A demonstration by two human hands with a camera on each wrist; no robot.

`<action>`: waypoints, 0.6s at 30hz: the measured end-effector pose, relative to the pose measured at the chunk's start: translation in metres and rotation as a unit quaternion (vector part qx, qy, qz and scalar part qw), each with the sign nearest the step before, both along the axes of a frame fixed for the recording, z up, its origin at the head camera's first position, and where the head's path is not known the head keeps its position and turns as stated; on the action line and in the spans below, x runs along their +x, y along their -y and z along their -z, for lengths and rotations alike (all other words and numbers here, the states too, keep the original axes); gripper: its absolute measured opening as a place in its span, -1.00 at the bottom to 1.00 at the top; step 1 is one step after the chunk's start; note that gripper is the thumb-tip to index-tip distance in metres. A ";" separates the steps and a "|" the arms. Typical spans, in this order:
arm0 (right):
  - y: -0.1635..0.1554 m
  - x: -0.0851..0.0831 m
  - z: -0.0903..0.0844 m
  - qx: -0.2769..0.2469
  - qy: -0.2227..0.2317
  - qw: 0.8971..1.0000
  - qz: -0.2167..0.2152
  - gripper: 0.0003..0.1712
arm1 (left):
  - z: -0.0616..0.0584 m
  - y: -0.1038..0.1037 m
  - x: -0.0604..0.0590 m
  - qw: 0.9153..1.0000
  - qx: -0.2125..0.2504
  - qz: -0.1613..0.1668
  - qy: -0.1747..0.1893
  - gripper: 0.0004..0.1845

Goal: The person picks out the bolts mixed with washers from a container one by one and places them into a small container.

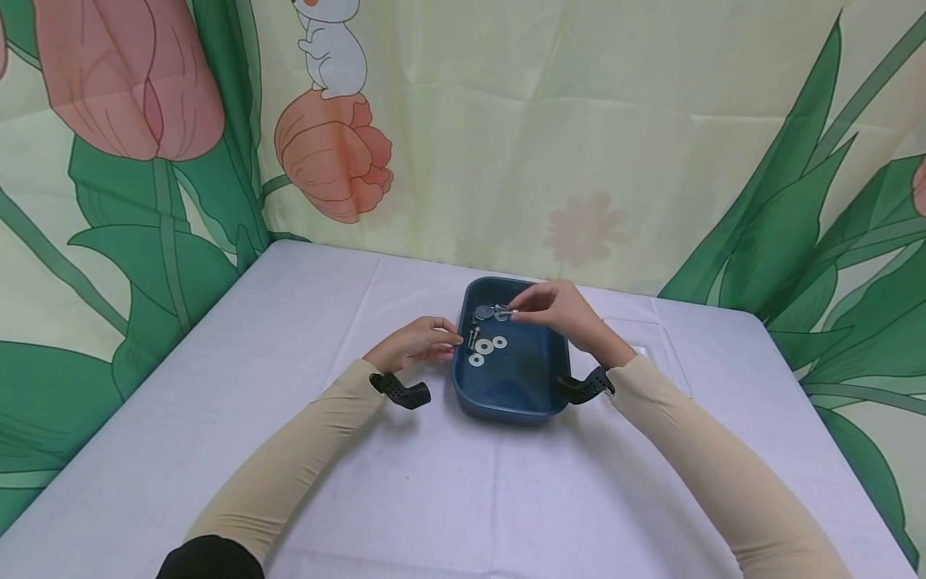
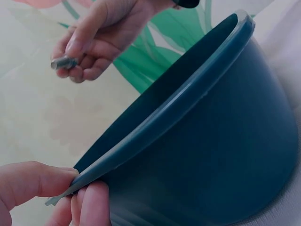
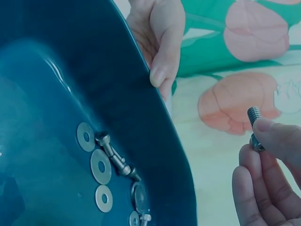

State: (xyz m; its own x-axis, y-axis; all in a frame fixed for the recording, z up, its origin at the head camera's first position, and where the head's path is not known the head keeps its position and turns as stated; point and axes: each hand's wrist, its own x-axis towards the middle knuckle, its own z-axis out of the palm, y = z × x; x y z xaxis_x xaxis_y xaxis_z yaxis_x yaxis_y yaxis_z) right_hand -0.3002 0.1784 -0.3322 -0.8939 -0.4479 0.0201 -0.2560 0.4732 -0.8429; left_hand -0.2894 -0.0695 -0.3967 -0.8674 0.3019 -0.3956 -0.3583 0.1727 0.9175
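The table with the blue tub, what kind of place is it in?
Perhaps an indoor workspace: a cloth-covered table, a flowery backdrop behind it, and a blue tub holding washers and bolts.

Tub (image 1: 531, 374) viewed fwd & down from 6 o'clock by head cam, well back; outer wall (image 2: 202, 150) v. close from approx. 8 by L-wrist cam, facing 1–2; interior (image 3: 47, 127) close from 4 by R-wrist cam, facing 10–11. Rim (image 2: 181, 104) shared by all.

blue bin (image 1: 506, 414): open from above | near floor (image 1: 517, 378) bare | washers (image 3: 98, 176), bolts (image 3: 108, 148) crowd left | walls (image 3: 143, 117) block sideways
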 end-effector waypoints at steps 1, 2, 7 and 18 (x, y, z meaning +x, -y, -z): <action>-0.001 0.001 0.000 0.001 -0.002 1.000 0.003 -0.69 | 0.000 0.000 0.000 1.000 -0.001 0.000 0.000 -0.91; -0.001 0.002 -0.001 0.000 -0.002 1.000 0.004 -0.68 | 0.000 0.000 0.000 1.000 -0.001 -0.001 0.001 -0.90; -0.007 0.007 -0.002 -0.001 -0.005 1.000 0.004 -0.65 | 0.000 0.000 0.000 1.000 -0.003 -0.002 0.002 -0.90; -0.020 0.017 -0.010 -0.005 0.004 1.000 0.013 -0.69 | 0.000 0.000 0.000 1.000 -0.002 0.000 -0.001 -0.93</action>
